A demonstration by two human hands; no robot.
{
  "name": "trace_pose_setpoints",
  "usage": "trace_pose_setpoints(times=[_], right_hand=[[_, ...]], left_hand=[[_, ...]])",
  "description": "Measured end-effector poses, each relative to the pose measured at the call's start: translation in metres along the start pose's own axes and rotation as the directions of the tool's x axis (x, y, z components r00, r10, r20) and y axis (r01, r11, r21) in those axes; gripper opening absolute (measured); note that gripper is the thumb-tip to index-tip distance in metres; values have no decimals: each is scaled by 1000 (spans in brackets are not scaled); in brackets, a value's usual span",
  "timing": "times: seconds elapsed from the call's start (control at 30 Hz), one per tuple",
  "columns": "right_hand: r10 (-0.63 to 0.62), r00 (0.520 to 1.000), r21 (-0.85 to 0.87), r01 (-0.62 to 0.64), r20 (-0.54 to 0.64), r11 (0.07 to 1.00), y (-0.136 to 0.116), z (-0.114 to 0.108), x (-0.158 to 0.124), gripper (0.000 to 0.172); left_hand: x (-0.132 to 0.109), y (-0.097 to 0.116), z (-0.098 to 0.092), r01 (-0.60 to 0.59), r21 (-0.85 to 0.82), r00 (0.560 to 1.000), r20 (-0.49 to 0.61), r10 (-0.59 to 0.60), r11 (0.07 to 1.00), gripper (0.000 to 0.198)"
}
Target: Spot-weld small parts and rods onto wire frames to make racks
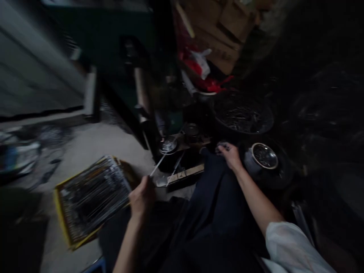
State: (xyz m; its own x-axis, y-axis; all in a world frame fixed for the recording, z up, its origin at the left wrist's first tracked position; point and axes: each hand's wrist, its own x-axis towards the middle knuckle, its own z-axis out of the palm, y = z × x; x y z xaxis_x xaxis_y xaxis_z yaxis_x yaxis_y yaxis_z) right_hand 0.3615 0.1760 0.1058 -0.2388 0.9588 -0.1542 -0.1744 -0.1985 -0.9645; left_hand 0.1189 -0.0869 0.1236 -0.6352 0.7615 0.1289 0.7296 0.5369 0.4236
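Observation:
My left hand (142, 195) is closed round the near end of a thin light-coloured rod (158, 164). The rod slants up and away to a small round dish (168, 145) with shiny bits in it. I cannot tell whether rod and dish are joined. Above the dark cloth over my lap (218, 189), my right hand (229, 154) has its fingers drawn together at some small greyish pieces, too dim and blurred to name. A metal-rimmed cup (264, 156) with small pieces inside stands to the right of this hand.
On the floor at left sits a yellow-edged crate (63, 218) full of thin metal rods. A dark machine frame (142, 113) rises ahead. Beyond my right hand is a wide dark basin (269, 121) of thin metal pieces. Cardboard (218, 45) and a red bag (193, 64) lie behind.

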Motion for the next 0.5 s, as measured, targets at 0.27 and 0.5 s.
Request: trace_pose_setpoints(times=[0.27,0.5], right_hand=[[263,865,149,-355,427,923,46,196,-87,42],[206,906,228,-303,369,925,36,213,-90,36]], left_hand=[[5,-2,8,-27,170,998,-47,35,985,20],[16,-2,6,-17,156,999,-46,25,988,21]])
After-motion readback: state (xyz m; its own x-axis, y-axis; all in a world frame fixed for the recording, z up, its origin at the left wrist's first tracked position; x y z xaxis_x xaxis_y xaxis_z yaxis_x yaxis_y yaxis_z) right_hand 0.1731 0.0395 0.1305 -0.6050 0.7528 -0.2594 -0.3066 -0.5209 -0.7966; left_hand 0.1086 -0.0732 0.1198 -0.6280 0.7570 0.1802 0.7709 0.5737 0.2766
